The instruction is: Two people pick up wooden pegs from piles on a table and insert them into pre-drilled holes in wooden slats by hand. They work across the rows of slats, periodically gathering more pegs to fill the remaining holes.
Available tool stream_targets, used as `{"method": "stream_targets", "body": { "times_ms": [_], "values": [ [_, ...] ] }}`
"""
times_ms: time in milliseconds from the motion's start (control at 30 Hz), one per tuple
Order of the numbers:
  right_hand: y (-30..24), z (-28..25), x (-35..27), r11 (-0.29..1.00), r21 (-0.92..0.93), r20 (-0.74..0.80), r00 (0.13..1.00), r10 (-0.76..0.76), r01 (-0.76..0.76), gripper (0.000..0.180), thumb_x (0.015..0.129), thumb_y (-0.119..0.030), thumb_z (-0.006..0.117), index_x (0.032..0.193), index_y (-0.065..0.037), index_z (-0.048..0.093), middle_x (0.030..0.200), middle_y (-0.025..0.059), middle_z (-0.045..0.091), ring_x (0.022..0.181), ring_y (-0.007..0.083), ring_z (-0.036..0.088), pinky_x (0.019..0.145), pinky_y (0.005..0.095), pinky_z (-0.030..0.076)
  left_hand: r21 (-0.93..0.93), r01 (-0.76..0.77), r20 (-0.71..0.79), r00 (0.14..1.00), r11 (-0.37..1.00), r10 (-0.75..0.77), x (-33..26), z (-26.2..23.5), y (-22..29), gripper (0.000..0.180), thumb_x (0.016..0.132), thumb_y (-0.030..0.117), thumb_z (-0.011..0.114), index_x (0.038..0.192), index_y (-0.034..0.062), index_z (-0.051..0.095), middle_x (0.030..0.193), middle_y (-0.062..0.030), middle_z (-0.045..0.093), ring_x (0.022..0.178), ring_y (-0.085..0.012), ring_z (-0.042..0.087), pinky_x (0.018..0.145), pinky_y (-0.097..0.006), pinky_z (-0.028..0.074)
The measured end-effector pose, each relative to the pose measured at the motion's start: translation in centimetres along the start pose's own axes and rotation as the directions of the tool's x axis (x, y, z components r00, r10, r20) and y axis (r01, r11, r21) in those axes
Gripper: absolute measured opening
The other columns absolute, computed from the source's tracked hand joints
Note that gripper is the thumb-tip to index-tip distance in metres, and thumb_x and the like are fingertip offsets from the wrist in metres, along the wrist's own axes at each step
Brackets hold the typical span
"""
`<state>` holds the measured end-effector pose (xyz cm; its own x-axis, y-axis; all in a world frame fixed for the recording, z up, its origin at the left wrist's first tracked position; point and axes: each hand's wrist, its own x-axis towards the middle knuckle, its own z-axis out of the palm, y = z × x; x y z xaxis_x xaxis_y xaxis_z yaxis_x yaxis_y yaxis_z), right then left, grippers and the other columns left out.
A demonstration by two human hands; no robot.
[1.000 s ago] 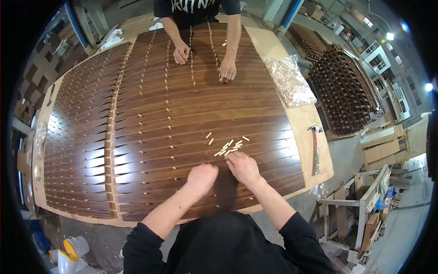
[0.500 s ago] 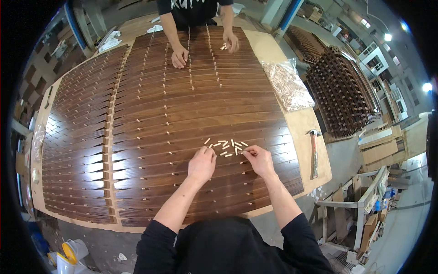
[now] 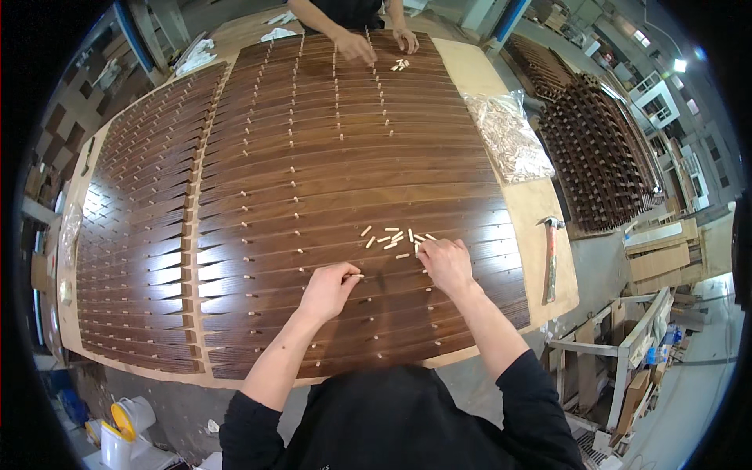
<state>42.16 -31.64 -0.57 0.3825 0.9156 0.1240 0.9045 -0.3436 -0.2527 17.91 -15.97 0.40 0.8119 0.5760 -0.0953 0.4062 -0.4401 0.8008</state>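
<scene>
My left hand (image 3: 329,291) is closed in a pinch on a short pale wooden dowel (image 3: 358,276), held just over the dark brown slatted panel (image 3: 407,184). A loose pile of dowels (image 3: 394,239) lies on the panel ahead of my hands. At the pile's right edge, my right hand (image 3: 445,266) has its fingers closed on a dowel, mostly hidden by the fingertips. Rows of upright dowels (image 3: 296,215) stand in the slats, to the left of the pile and nearer to me.
Across the table, a co-worker's hands (image 3: 356,48) work near a small dowel heap (image 3: 400,65). On the right border of the pale board lie a clear bag of dowels (image 3: 509,137) and a claw hammer (image 3: 551,258). A second dowel-studded panel (image 3: 141,211) is at left.
My left hand has drawn back from the pile toward me and left, with a dowel in its fingertips. My right hand stays by the pile. The co-worker's hands have shifted, and the view has tilted slightly.
</scene>
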Motion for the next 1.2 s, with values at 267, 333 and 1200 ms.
{"method": "stream_targets", "body": {
  "times_ms": [267, 333, 1200],
  "values": [
    [-0.9, -1.8, 1.0, 0.977, 0.130, 0.197, 0.970, 0.143, -0.170, 0.014, 0.091, -0.027, 0.074, 0.100, -0.017, 0.074, 0.091, 0.0027, 0.073, 0.098, 0.0251, 0.069, 0.088, 0.0484, 0.048, 0.416, -0.076, 0.153, 0.988, 0.906, 0.012, 0.5, 2.0, 0.4, 0.020, 0.099, 0.023, 0.062, 0.095, 0.0039, 0.066, 0.095, -0.0190, 0.070, 0.094, -0.0405, 0.068, 0.082, -0.051, 0.055],
    [-1.3, -0.7, 0.5, 0.978, 0.161, 0.071, 0.990, 0.124, -0.134, 0.016, 0.089, -0.028, 0.075, 0.101, -0.017, 0.074, 0.091, 0.0012, 0.072, 0.103, 0.0252, 0.068, 0.089, 0.0479, 0.049, 0.509, -0.107, 0.161, 0.987, 0.854, 0.027, 0.9, 2.7, 1.0, 0.017, 0.093, 0.020, 0.065, 0.094, 0.0031, 0.066, 0.093, -0.0189, 0.071, 0.093, -0.0393, 0.069, 0.081, -0.050, 0.057],
    [2.2, -0.3, 3.8, 0.819, 0.460, 0.053, 0.931, 0.362, -0.344, 0.021, 0.093, -0.029, 0.075, 0.101, -0.009, 0.076, 0.094, 0.0160, 0.077, 0.089, 0.0335, 0.074, 0.078, 0.0437, 0.057, 0.105, -0.023, -0.074, 0.997, 0.994, 0.031, 4.5, 3.6, 2.1, 0.015, 0.098, 0.018, 0.065, 0.105, 0.0058, 0.062, 0.105, -0.0153, 0.069, 0.099, -0.0364, 0.069, 0.082, -0.046, 0.057]
  ]
}}
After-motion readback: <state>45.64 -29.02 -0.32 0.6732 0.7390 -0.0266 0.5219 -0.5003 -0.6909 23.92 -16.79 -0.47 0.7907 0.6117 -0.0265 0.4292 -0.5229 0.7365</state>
